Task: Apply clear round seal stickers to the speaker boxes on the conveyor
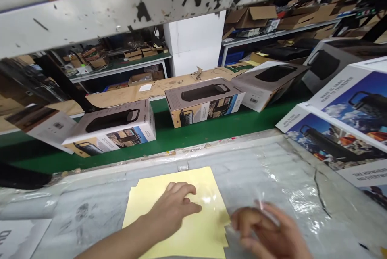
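A stack of pale yellow sheets (208, 182) lies on the plastic-covered work surface in front of me, its right edge uneven. My left hand (173, 208) is over the middle of the stack, with thumb and index finger apart and the other fingers bent; nothing shows in it. Glossy glints mark the top sheet just right of those fingers. Beside the stack's right edge is my right hand (266, 226), blurred, its fingers bent together. A faint clear glint shows at its fingertips, too small and smeared to name.
Beyond the work surface, a green conveyor belt (163, 140) carries printed speaker boxes, among them a box in the middle (205, 97) and one at left (111, 126). Large printed boxes (335, 138) stand close on my right. A scuffed white beam (121, 13) crosses overhead. A printed sheet (21, 237) lies at lower left.
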Motion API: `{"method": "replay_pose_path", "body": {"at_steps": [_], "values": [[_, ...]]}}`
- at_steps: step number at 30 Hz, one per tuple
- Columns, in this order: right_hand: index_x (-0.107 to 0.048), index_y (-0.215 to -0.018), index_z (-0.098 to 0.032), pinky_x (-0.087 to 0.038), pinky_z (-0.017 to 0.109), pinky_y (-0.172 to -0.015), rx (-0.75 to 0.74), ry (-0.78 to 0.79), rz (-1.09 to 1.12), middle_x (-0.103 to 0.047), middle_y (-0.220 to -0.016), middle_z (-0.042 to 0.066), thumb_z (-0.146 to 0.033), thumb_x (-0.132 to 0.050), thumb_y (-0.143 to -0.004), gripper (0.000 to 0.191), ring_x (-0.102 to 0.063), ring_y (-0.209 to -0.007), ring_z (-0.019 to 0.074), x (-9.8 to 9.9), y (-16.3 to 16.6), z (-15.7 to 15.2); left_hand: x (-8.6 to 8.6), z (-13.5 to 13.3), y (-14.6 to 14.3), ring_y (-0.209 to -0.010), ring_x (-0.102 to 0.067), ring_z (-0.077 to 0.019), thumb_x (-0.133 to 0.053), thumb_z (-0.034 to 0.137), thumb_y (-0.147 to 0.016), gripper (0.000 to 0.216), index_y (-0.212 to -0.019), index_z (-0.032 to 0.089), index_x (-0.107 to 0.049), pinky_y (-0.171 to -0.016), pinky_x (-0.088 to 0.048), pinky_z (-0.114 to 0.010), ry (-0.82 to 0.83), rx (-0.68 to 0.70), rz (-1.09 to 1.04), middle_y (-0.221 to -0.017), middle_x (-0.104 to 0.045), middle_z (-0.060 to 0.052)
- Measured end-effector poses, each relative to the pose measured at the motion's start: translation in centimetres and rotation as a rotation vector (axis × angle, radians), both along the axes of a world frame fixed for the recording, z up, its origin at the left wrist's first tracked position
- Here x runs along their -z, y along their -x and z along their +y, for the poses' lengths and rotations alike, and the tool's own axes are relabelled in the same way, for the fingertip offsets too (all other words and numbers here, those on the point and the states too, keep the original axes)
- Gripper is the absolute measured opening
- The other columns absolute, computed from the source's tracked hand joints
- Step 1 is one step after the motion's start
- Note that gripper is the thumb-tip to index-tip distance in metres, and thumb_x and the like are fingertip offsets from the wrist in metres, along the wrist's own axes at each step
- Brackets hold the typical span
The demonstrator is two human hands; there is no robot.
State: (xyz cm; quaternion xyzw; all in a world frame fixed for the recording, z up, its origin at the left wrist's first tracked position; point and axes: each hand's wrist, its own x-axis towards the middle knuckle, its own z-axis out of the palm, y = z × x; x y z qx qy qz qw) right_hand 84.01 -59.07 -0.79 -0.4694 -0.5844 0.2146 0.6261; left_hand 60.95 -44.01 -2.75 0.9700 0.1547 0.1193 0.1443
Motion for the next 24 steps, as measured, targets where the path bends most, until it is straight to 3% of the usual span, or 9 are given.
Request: {"method": "replay_pose_path", "body": {"at_steps": [2,4,6,8,11,13,15,19,24], "values": [[-0.036,-0.152,-0.042,-0.067,0.035,-0.069,0.04,0.021,0.114,-0.065,-0.076,0.001,-0.028,-0.057,-0.104,0.055,-0.072,-0.072,0.0221,-1.9,-2.2,0.9,-1.8,1.1,-0.8,-0.107,-0.066,-0.021,-0.048,0.002,-0.096,0.038,-0.108,0.027,-0.075,-0.085,-0.05,-0.033,0.114,0.065,0.054,-0.117,-0.07,-0.007],[-0.039,-0.15,-0.047,-0.066,0.034,-0.069,0.05,0.007,0.092,-0.066,-0.08,0.0,-0.024,-0.062,-0.101,0.058,-0.07,-0.074,0.0209,-3.7,-4.6,2.7,-4.5,3.4,-3.2,-0.1,-0.068,-0.019,-0.047,0.004,-0.097,0.035,-0.108,0.024,-0.074,-0.086,-0.053,-0.03,0.201,0.113,0.063,-0.109,-0.072,-0.006],[-0.042,-0.149,-0.05,-0.064,0.035,-0.07,0.036,-0.056,0.005,-0.067,-0.085,0.0,-0.021,-0.065,-0.1,0.061,-0.069,-0.077,0.0199,-4.9,-6.7,5.2,-7.3,6.8,-7.4,-0.109,-0.068,-0.022,-0.047,0.015,-0.103,0.029,-0.119,0.023,-0.07,-0.095,-0.053,-0.035,0.125,0.015,-0.016,-0.116,-0.072,-0.008],[-0.043,-0.148,-0.049,-0.063,0.035,-0.074,0.028,-0.124,-0.1,-0.068,-0.088,0.0,-0.017,-0.068,-0.098,0.065,-0.069,-0.079,0.0191,-5.5,-8.3,8.3,-9.3,11.0,-12.4,-0.14,-0.052,-0.0303,-0.063,0.023,-0.098,0.037,-0.136,0.022,-0.062,-0.115,-0.044,-0.046,-0.064,-0.186,-0.097,-0.148,-0.058,-0.014],[-0.044,-0.148,-0.044,-0.062,0.036,-0.077,0.057,-0.178,-0.218,-0.067,-0.09,-0.001,-0.016,-0.071,-0.095,0.065,-0.068,-0.082,0.0183,-5.4,-9.9,13.4,-10.2,16.5,-18.7,-0.157,-0.03,-0.0383,-0.081,0.028,-0.086,0.07,-0.149,0.017,-0.052,-0.128,-0.021,-0.059,-0.202,-0.435,-0.018,-0.165,-0.04,-0.02],[-0.045,-0.147,-0.04,-0.062,0.037,-0.08,0.09,-0.172,-0.269,-0.065,-0.09,-0.001,-0.018,-0.07,-0.095,0.062,-0.068,-0.083,0.0183,-5.0,-10.8,16.4,-9.7,18.8,-20.7,-0.157,-0.032,-0.0365,-0.077,0.022,-0.089,0.07,-0.152,0.016,-0.05,-0.128,-0.022,-0.057,-0.223,-0.483,0.034,-0.166,-0.04,-0.019],[-0.046,-0.145,-0.037,-0.062,0.039,-0.083,0.118,-0.152,-0.324,-0.064,-0.092,-0.001,-0.02,-0.068,-0.095,0.058,-0.067,-0.085,0.0187,-4.5,-11.5,18.8,-8.9,19.6,-20.7,-0.154,-0.038,-0.0334,-0.069,0.016,-0.093,0.063,-0.153,0.017,-0.051,-0.126,-0.029,-0.052,-0.242,-0.479,0.038,-0.164,-0.044,-0.016],[-0.045,-0.146,-0.033,-0.061,0.04,-0.084,0.119,-0.123,-0.436,-0.064,-0.096,0.002,-0.021,-0.063,-0.096,0.054,-0.066,-0.086,0.0196,-4.1,-12.4,21.5,-8.0,18.5,-17.4,-0.151,-0.044,-0.0303,-0.068,0.014,-0.093,0.058,-0.149,0.02,-0.056,-0.123,-0.036,-0.048,-0.252,-0.468,0.031,-0.161,-0.049,-0.012],[-0.044,-0.147,-0.035,-0.061,0.036,-0.079,0.0,-0.21,-0.563,-0.063,-0.096,0.002,-0.017,-0.059,-0.099,0.053,-0.064,-0.081,0.0184,-4.8,-11.8,22.8,-8.3,16.8,-14.2,-0.151,-0.044,-0.0301,-0.069,0.031,-0.097,0.052,-0.147,0.024,-0.058,-0.122,-0.037,-0.048,-0.251,-0.428,0.018,-0.159,-0.052,-0.009]]}}
